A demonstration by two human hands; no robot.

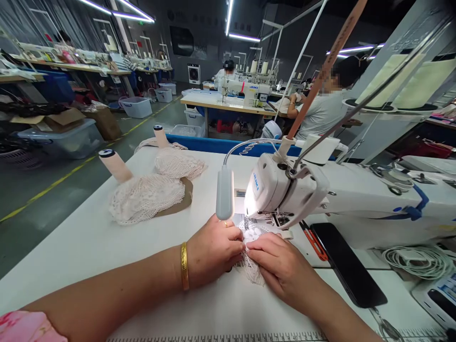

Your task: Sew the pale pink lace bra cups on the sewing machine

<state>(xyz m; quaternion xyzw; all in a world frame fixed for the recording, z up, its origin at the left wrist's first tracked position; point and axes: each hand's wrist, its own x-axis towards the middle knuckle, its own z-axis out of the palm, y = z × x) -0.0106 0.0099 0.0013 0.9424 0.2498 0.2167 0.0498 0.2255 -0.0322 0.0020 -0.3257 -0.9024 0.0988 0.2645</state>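
A piece of white lace fabric (252, 270) lies under the needle area of a white sewing machine (269, 187), lit by a small lamp (224, 192). My left hand (215, 244) pinches the lace from the left, its fingers curled at the edge. From the right, my right hand (278, 261) grips the same lace between thumb and fingers, just in front of the presser foot. The fingertips of both hands nearly meet. Part of the lace is hidden beneath the fingers.
Left on the table (107, 266) are a near lace pile (146, 199), a farther lace pile (178, 162) and thread cones (116, 165). A black phone (347, 263), orange-handled snips (315, 243) and a coiled cable (416, 261) lie right. A ruler tape (221, 338) runs along the front edge. Co-workers sit beyond.
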